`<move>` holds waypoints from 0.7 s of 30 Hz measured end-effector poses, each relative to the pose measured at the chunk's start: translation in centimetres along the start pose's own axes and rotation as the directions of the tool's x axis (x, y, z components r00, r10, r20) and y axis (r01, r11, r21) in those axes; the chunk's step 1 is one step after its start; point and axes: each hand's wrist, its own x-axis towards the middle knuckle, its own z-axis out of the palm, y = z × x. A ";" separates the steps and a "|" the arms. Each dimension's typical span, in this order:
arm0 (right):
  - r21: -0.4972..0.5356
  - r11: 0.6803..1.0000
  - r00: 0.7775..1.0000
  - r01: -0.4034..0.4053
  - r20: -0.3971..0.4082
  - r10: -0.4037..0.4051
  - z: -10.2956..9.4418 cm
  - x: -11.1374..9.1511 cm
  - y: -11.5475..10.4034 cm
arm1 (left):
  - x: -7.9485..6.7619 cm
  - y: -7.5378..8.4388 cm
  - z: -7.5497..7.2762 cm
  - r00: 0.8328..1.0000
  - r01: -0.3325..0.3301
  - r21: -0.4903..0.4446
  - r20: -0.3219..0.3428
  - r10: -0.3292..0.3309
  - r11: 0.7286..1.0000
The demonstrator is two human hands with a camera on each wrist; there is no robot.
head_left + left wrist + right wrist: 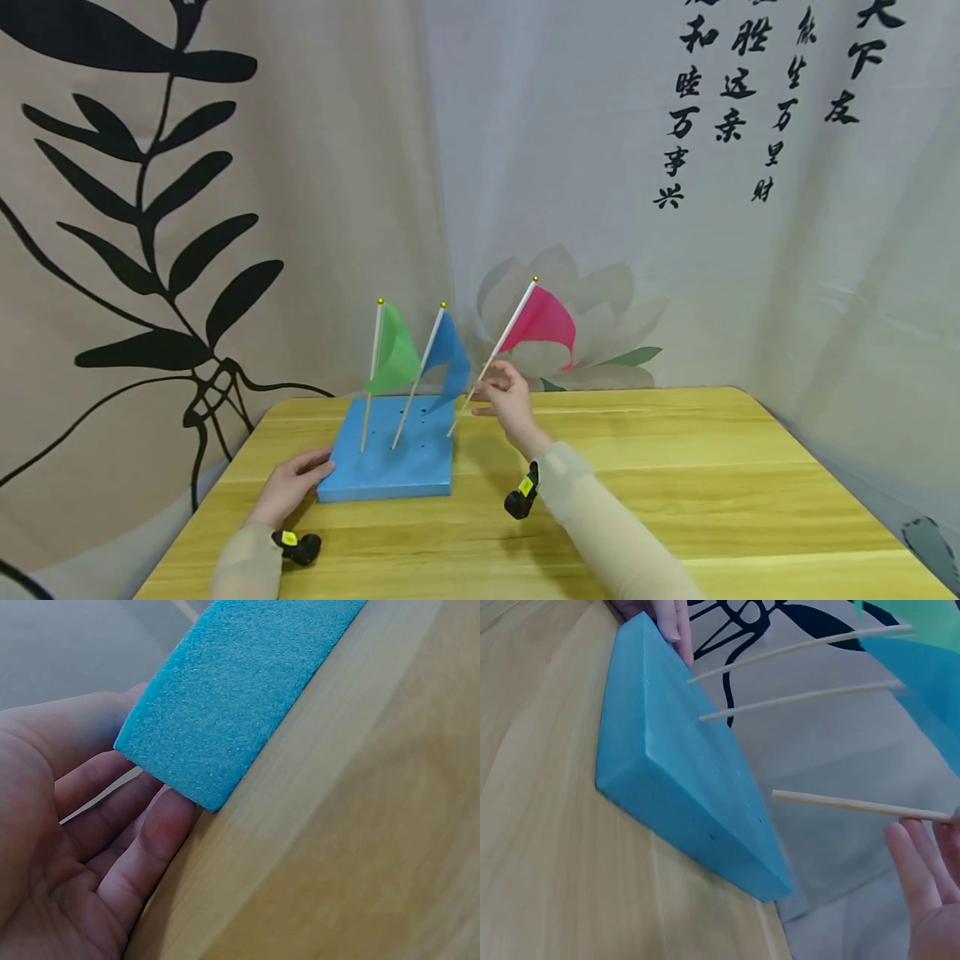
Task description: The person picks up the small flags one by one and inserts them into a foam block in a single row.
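A blue foam block lies on the table. A green flag and a blue flag stand in it on thin sticks, the blue one tilted right. My left hand holds the block's left edge near the front corner; in the left wrist view, its fingers touch the foam side. My right hand pinches the stick of a pink flag, right of the others. In the right wrist view, this stick's lower end hangs apart from the block, close over its holed top.
The wooden table extends far to the right of the block. Small holes dot the block's top. A curtain with plant prints and writing hangs behind the table. A small black camera sits on each wrist.
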 end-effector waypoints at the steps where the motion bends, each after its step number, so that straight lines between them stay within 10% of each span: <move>1: 0.001 1.000 1.000 0.002 0.004 -0.002 0.3 0.1 0.2 | 0.0 0.0 0.0 1.000 -0.001 -0.004 -0.003 0.001 1.000; 21: -0.091 0.996 0.997 -0.017 0.068 0.023 3.8 0.8 2.2 | -0.4 0.2 0.1 1.000 0.002 -0.017 -0.014 -0.002 1.000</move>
